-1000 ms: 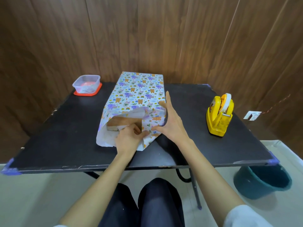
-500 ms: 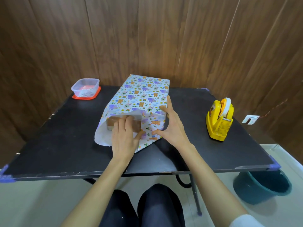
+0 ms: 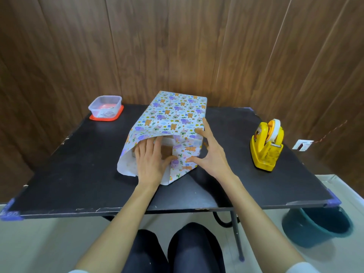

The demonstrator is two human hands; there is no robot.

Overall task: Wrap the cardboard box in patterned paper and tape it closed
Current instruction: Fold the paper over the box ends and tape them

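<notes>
1. The left hand (image 3: 151,160), fingers straight and close together, presses flat on the bare near end of the box (image 3: 166,152) at mid-table (image 3: 78,174), likely to steady it.
2. The right hand (image 3: 210,152), fingers spread, pushes the right flap of the paper (image 3: 173,113) inward to fold it.
3. The tape dispenser (image 3: 266,144) stands to the right, handy for sealing.

On the table (image 3: 78,174), a container (image 3: 105,107) sits behind-left of the paper (image 3: 173,115), a tape dispenser (image 3: 266,148) right.
</notes>
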